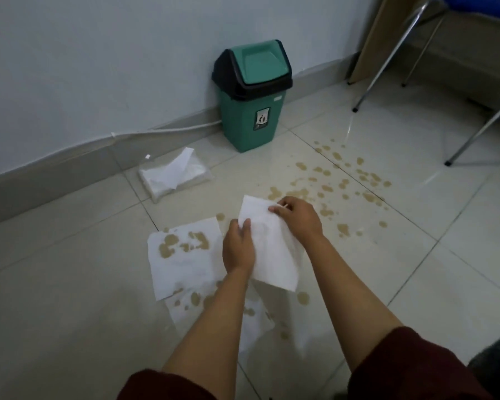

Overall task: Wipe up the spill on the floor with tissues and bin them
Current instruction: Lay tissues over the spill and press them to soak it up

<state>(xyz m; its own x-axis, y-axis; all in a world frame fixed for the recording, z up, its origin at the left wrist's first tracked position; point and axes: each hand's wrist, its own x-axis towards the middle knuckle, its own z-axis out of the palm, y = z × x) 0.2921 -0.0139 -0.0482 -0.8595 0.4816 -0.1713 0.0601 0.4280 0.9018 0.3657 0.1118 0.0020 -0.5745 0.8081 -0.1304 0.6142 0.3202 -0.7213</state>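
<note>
Nearest you, a stained tissue point(260, 321) lies partly hidden under your forearms, a second soaked tissue point(182, 255) just left of them. Your left hand point(238, 249) and right hand point(299, 217) both pinch 1 clean tissue point(274, 249), its long axis running away from you. The unwiped brown spill point(344, 180) lies ahead and right, nearer your right hand. Beyond sit the tissue pack point(173, 174) and green swing-lid bin point(253, 93); its inside is hidden.
</note>
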